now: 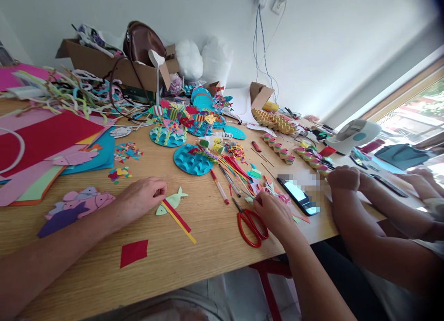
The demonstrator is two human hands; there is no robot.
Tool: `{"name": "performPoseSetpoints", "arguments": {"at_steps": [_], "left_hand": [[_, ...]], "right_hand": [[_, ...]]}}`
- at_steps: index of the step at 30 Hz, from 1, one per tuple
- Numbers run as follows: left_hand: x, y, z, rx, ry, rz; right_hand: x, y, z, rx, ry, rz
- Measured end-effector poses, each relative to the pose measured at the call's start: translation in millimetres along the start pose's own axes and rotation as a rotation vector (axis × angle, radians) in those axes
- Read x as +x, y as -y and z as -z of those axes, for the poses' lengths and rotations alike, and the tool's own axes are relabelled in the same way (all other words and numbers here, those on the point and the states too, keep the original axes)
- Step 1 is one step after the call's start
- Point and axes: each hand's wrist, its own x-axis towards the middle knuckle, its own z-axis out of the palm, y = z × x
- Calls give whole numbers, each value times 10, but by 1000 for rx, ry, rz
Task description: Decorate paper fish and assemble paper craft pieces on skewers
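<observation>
My left hand, its fingers closed, is at the upper end of a red strip and a yellow strip. These strips lie across a pale green paper fish on the wooden table. My right hand has its fingers bent together over the paper scraps, just above red-handled scissors; whatever its fingertips touch is hidden. A red paper piece lies near the front edge. Purple and pink paper fish are stacked beside my left forearm.
Coloured paper sheets cover the left side. Decorated blue discs, pens and glue bottles stand or lie mid-table. A phone is right of my right hand. Another person's arms rest at the right.
</observation>
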Motion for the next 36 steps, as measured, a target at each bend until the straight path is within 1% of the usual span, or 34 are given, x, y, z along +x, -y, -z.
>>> {"name": "performPoseSetpoints", "arguments": {"at_steps": [3, 5, 7, 10, 13, 15, 17, 20, 22, 25, 26, 28, 30, 32, 33, 34, 36], "left_hand": [[-5, -6, 4, 5, -5, 0], [-6, -12, 6, 8, -6, 2], [-5, -20, 10, 13, -6, 1], [-9, -41, 26, 24, 0, 4], [-21, -65, 48, 27, 12, 10], [-31, -75, 60, 20, 14, 2], [-36, -77, 64, 16, 13, -1], [-28, -74, 55, 22, 14, 9], [-16, -74, 45, 32, 19, 19], [-4, -82, 37, 46, 27, 37], [-3, -85, 36, 47, 25, 41], [-6, -91, 37, 47, 21, 43], [-12, -93, 39, 49, 17, 39], [-17, -95, 40, 52, 12, 38], [-19, -96, 41, 54, 11, 38], [-19, -97, 41, 55, 10, 39], [-16, -100, 40, 58, 8, 42]], "right_hand": [[-3, -18, 36, 21, -30, -57], [-8, -55, 49, 107, -55, -57], [-15, -108, 45, 256, -103, -16], [-15, -195, 1, 564, -153, 47], [2, -242, -42, 897, -83, 46], [10, -244, -34, 1029, -30, 51], [-1, -232, 11, 1085, -49, 54], [-66, -200, 122, 1182, -152, 62], [-132, -163, 199, 1288, -150, 97], [-227, -54, 302, 1387, -67, 224], [-252, -2, 333, 1394, -78, 270], [-288, 125, 388, 1400, -153, 320], [-307, 274, 432, 1401, -261, 371], [-317, 444, 461, 1432, -340, 476], [-322, 535, 469, 1459, -346, 527], [-328, 631, 472, 1491, -325, 559], [-343, 828, 463, 1514, -238, 569]]}}
